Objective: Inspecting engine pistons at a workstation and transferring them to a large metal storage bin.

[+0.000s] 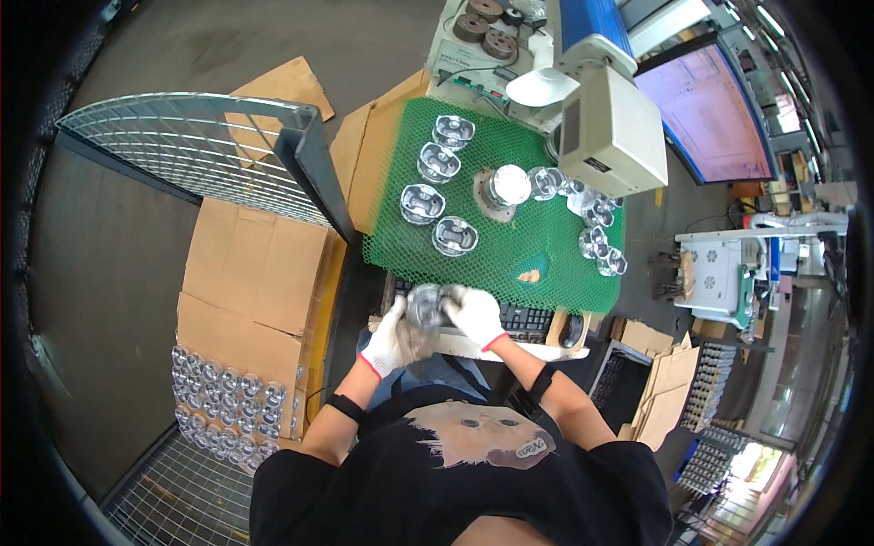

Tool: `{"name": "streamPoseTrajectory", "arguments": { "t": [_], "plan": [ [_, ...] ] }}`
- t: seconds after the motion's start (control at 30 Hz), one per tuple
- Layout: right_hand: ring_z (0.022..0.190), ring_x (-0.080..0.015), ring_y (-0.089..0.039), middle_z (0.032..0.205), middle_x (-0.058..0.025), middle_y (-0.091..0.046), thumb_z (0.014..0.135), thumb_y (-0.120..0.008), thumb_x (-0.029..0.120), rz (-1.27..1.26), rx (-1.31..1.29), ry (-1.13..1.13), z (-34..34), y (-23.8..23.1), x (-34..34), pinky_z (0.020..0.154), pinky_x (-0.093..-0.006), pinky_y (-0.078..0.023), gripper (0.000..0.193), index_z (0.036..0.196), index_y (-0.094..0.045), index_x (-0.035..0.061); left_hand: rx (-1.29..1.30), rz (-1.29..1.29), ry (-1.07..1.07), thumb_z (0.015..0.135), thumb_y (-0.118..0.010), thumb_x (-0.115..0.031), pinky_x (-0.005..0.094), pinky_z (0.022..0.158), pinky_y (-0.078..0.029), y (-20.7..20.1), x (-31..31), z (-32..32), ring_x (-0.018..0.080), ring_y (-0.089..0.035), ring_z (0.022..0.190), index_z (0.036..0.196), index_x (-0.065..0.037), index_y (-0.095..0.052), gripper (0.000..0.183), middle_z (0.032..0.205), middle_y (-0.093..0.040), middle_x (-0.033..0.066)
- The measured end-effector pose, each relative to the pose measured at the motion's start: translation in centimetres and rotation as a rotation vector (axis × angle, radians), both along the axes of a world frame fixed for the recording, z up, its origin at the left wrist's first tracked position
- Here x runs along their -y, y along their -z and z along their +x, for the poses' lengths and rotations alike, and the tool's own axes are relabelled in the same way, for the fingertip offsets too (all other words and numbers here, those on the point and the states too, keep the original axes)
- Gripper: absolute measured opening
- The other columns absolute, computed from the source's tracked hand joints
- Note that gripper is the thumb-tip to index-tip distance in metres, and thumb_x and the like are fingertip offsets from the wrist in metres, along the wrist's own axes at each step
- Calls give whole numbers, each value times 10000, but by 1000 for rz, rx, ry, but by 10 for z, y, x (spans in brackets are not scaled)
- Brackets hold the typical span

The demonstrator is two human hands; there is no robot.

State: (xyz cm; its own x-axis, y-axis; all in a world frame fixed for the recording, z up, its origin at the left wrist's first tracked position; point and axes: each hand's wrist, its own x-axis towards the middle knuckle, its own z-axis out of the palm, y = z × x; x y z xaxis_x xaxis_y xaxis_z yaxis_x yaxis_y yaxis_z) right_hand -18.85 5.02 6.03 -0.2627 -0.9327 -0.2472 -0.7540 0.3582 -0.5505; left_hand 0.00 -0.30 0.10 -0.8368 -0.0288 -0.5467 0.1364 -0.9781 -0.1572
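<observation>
Both my hands wear white knit gloves with red cuffs. A metal piston (424,308) is held between them, over the near edge of the bench. My left hand (390,340) grips its left and lower side, and a greyish blurred patch there is too smeared to name. My right hand (476,316) closes on its right side. Just beyond, several pistons (423,204) stand on the left part of a green mesh mat (510,274). Another piston (509,185) sits on a round metal fixture (492,208) in the middle. More pistons (594,242) are grouped at the mat's right.
A boxy machine head (612,132) overhangs the mat, with a monitor (706,114) behind it. Under the mat's near edge lie a keyboard (526,322) and a mouse (572,331). At left, a wire cage (205,136) holds cardboard (246,264) and rows of pistons (229,400).
</observation>
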Motion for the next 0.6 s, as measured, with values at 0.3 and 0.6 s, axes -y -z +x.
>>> {"name": "streamPoseTrajectory", "arguments": {
  "t": [0.3, 0.6],
  "plan": [
    [712, -352, -663, 742, -175, -667, 848, -637, 400, -73, -308, 93, 8, -4, 60, 657, -444, -512, 422, 1132, -654, 89, 406, -336, -102, 938, -537, -536, 497, 858, -487, 32, 64, -32, 352, -606, 1000, 1323, -81, -500, 597, 1193, -580, 242],
    [757, -331, -649, 841, -172, -647, 742, -721, 460, 39, -556, -3, 23, -12, 129, 684, -443, -511, 794, 1436, -432, 205, 312, -441, -43, 882, -652, -447, 423, 763, -518, 40, 111, 4, 296, -616, 886, 1185, -43, -570, 512, 1067, -622, 169]
  ]
}}
